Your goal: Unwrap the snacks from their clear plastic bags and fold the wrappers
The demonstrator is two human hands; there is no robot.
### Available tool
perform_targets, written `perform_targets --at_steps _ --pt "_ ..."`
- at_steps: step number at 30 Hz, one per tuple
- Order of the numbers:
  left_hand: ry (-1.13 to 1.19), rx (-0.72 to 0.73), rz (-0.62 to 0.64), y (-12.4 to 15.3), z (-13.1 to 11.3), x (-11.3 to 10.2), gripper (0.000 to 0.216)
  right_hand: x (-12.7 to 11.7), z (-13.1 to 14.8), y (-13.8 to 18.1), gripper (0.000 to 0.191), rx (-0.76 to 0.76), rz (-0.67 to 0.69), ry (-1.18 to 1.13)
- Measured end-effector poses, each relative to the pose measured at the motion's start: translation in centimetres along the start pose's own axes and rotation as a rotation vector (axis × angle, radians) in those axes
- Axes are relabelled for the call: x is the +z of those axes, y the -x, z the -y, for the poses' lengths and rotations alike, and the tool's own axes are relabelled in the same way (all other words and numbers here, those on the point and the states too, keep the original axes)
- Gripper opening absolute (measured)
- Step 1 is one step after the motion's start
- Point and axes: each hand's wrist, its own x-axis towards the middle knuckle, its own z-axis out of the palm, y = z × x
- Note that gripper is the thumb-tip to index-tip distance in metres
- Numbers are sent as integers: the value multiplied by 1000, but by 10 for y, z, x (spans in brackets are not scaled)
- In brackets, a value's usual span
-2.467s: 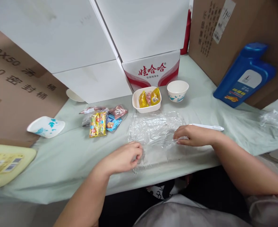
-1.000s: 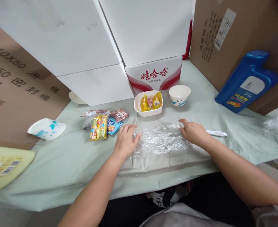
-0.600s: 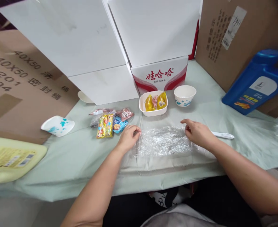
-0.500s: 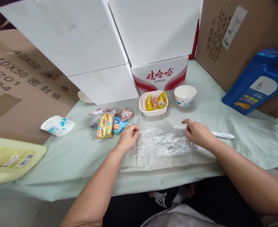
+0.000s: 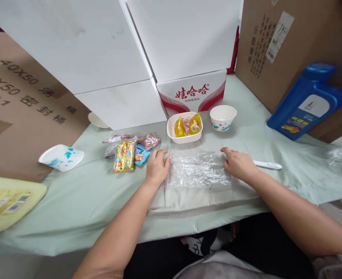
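Note:
A crinkled sheet of clear plastic film (image 5: 198, 170) lies on the cloth between my hands. My left hand (image 5: 157, 166) rests at the film's left edge, palm down, its fingers loosely spread and a gap showing beside the thumb. At the right edge is my right hand (image 5: 237, 163), its index finger stretched out and the others partly curled; no grip on the film shows. Just left of my left hand are several snack packets (image 5: 124, 155). Behind the film sits a white bowl (image 5: 184, 138) holding yellow and pink packets. A white plastic handle (image 5: 268, 165) sticks out beside my right hand.
A patterned paper bowl (image 5: 223, 117) stands upright at the back; another paper bowl (image 5: 62, 158) is tipped over at left. A blue bottle (image 5: 306, 102) stands at right, a pale yellow jug (image 5: 12, 203) at left. White boxes (image 5: 192, 91) and brown cartons (image 5: 271, 50) line the back.
The fingers of my left hand have loosened from a pinch and spread. My right hand stays beside the film with little change. The whole view has shifted slightly.

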Motion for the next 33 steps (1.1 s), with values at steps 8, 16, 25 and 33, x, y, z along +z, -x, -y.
perform_targets --at_steps 8,16,25,33 --pt "30 426 518 25 -29 -3 50 -8 -7 -1 39 40 -1 73" --pt "-56 372 694 22 -30 -2 61 6 8 12 64 -436 -182 -4" --pt "-87 164 409 11 7 -25 49 12 2 11 90 -541 -19 -53" --pt "123 237 814 11 -22 -61 28 -20 -2 18 9 -676 112 -78"
